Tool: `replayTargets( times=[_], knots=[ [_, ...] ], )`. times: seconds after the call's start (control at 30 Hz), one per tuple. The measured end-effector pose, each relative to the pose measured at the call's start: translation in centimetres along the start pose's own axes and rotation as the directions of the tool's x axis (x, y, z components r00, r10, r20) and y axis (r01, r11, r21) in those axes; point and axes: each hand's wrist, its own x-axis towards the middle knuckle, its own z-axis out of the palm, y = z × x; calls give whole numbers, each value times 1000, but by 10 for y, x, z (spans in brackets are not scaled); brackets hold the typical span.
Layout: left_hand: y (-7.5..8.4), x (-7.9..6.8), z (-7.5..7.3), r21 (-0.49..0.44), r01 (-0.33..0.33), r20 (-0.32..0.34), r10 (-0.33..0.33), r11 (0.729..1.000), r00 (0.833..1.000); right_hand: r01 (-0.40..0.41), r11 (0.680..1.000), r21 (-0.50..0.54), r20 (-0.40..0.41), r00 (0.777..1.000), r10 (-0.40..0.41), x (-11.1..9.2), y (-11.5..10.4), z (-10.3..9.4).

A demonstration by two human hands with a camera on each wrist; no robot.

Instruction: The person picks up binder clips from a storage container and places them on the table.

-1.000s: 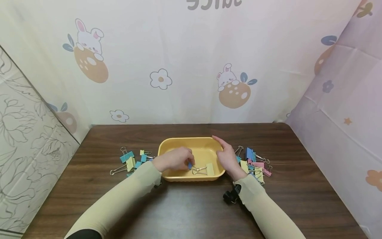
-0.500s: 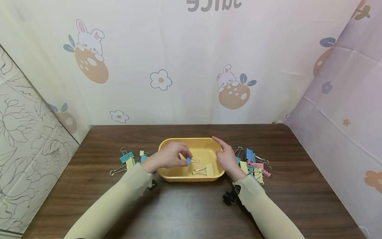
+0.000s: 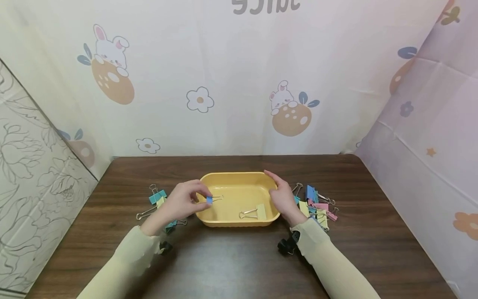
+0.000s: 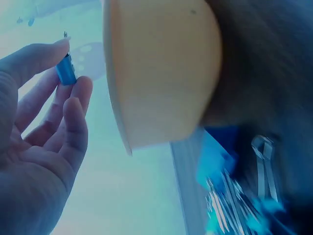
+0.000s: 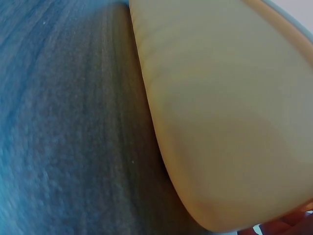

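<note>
Between thumb and fingers, my left hand (image 3: 184,203) pinches a small blue binder clip (image 3: 209,200) over the left rim of a yellow tray (image 3: 239,224). In the left wrist view the blue clip (image 4: 66,71) stands out between the fingertips, beside the tray's outer wall (image 4: 161,73). My right hand (image 3: 284,199) holds the tray's right end, thumb inside the rim and fingers along the outside. Inside the tray lies one pale yellow binder clip (image 3: 261,212) with its wire handles pointing left. The right wrist view shows mostly the tray's side (image 5: 230,112).
Left of the tray, several teal and yellow binder clips (image 3: 157,197) lie on the dark wooden table (image 3: 239,261), partly covered by my left hand. A pile of blue, pink, yellow and teal clips (image 3: 317,205) lies at the right. A patterned curtain (image 3: 239,116) stands behind.
My left hand has lifted the blue binder clip off the tray's floor, beside the yellow one, and carried it left to the rim. The right hand stays on the tray.
</note>
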Motion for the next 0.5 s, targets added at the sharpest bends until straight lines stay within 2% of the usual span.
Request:
replayTargets(
  times=[0.2,0.4,0.5],
  knots=[
    [-9,-27,-11,13,27,-141,-25,1000,990,7,1000,-8,-8,1000,-7,-1,-1,-1],
    [-20,-47,-23,111,134,-244,-104,985,964,9,1000,-1,-10,1000,-9,-1,-2,-1],
    [-27,-58,-28,149,191,-268,-147,970,952,10,1000,2,-7,1000,-10,-2,-1,-1]
  ],
)
